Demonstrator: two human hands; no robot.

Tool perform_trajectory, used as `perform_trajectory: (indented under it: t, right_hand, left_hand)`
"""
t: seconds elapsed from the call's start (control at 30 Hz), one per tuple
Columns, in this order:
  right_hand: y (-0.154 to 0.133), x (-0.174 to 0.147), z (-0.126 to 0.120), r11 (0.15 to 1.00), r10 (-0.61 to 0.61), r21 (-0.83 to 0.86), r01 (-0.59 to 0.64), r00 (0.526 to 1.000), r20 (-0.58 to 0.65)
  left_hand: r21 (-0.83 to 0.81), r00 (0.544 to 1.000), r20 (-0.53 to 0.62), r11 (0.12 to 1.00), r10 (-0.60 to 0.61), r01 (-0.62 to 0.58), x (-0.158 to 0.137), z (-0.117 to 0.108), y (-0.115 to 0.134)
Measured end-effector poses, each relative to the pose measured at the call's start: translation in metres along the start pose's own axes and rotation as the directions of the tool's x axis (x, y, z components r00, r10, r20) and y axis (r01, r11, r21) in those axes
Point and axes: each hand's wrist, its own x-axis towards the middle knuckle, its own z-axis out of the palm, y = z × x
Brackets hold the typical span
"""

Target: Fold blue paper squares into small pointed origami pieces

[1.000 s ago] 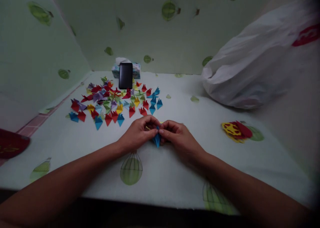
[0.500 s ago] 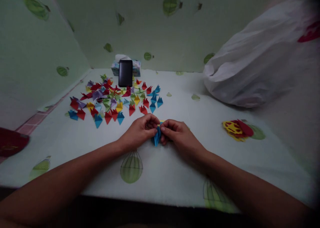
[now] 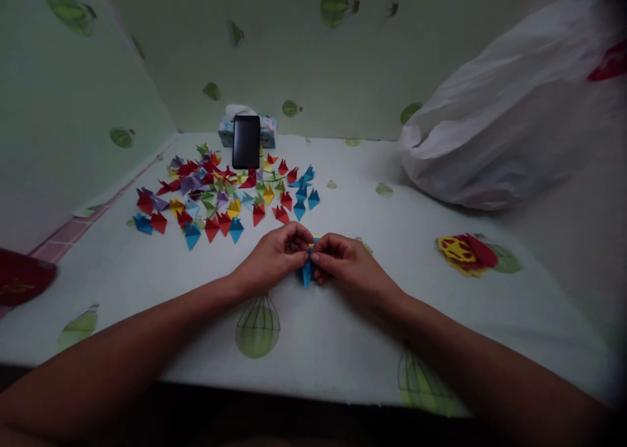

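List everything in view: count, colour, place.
Held paper: one, blue, centre.
Sliver: one, yellow, just beyond, mostly hidden.
Folded papers: dozens, mixed colours, left of centre.
Tissue box: one, bluish, back.
Phone: one, black, in front of tissue box.
Plastic bag: one, white, right.
Cutouts: count unclear, red and yellow, right.
Unclear object: one, dark red, left edge.
Table cover: one, pale with green balloons, underneath.
Walls: at least two, pale green, back and left.
Left hand: one, bare, grip on held paper.
Right hand: one, bare, grip on held paper.
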Motion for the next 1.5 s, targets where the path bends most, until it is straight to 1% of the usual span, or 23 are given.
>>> perform_trajectory:
  t: [0.27, 0.4, 0.47, 0.6, 0.7, 0.77, 0.9, 1.0, 1.13, 1.27, 1.33, 1.4, 1.47, 1.5]
  right_hand:
    - [-0.005, -0.002, 0.002, 0.997, -0.038, -0.073, 0.037, 0.999, -0.014]
    - [-0.005, -0.003, 0.003, 0.995, -0.047, -0.089, 0.047, 0.999, -0.003]
    - [-0.005, -0.003, 0.003, 0.988, -0.065, -0.144, 0.062, 0.998, -0.017]
    - [-0.006, -0.005, 0.003, 0.934, -0.127, -0.347, 0.089, 0.988, -0.090]
    - [-0.008, -0.006, 0.004, 0.883, -0.187, -0.454, 0.119, 0.977, -0.107]
    - [-0.009, -0.007, 0.004, 0.866, -0.213, -0.481, 0.136, 0.971, -0.108]
    - [-0.009, -0.009, 0.006, 0.853, -0.225, -0.504, 0.134, 0.966, -0.124]
    - [-0.009, -0.010, 0.007, 0.817, -0.279, -0.554, 0.160, 0.951, -0.136]
    - [-0.007, -0.011, 0.009, 0.762, -0.353, -0.614, 0.206, 0.927, -0.126]
    - [-0.006, -0.012, 0.010, 0.728, -0.385, -0.644, 0.235, 0.918, -0.100]
    - [-0.007, -0.012, 0.009, 0.731, -0.378, -0.638, 0.243, 0.922, -0.081]
    - [-0.008, -0.011, 0.007, 0.761, -0.350, -0.605, 0.234, 0.933, -0.080]
    - [-0.010, -0.010, 0.005, 0.830, -0.282, -0.524, 0.192, 0.954, -0.097]
    - [-0.010, -0.009, 0.004, 0.874, -0.228, -0.459, 0.158, 0.968, -0.102]
  left_hand:
    - [0.034, 1.000, 0.000, 0.999, 0.017, -0.017, 0.000, 0.000, 0.000]
    - [0.084, 1.000, -0.014, 0.996, 0.025, -0.024, -0.001, 0.000, 0.000]
    - [0.103, 0.999, -0.018, 0.994, 0.028, -0.026, -0.001, 0.000, 0.001]
    - [0.143, 0.999, -0.016, 0.989, 0.034, -0.032, -0.002, 0.000, 0.002]
    - [0.194, 0.999, -0.016, 0.980, 0.049, -0.045, -0.003, 0.000, 0.002]
    - [0.237, 0.998, -0.019, 0.970, 0.055, -0.049, -0.003, 0.000, 0.001]
    - [0.336, 0.996, -0.032, 0.939, 0.089, -0.073, -0.004, 0.000, 0.000]
    - [0.386, 0.994, -0.036, 0.919, 0.100, -0.079, -0.005, 0.001, 0.001]
    - [0.389, 0.997, -0.036, 0.919, 0.075, -0.055, -0.005, 0.003, 0.003]
    - [0.349, 0.997, -0.034, 0.935, 0.076, -0.059, -0.005, 0.003, 0.002]
    - [0.347, 0.997, -0.032, 0.936, 0.073, -0.058, -0.005, 0.003, 0.001]
    - [0.358, 0.997, -0.028, 0.932, 0.069, -0.055, -0.004, 0.003, 0.000]
    - [0.368, 0.997, -0.031, 0.928, 0.071, -0.055, -0.004, 0.003, 0.000]
    - [0.371, 0.997, -0.034, 0.927, 0.072, -0.055, -0.005, 0.003, 0.000]
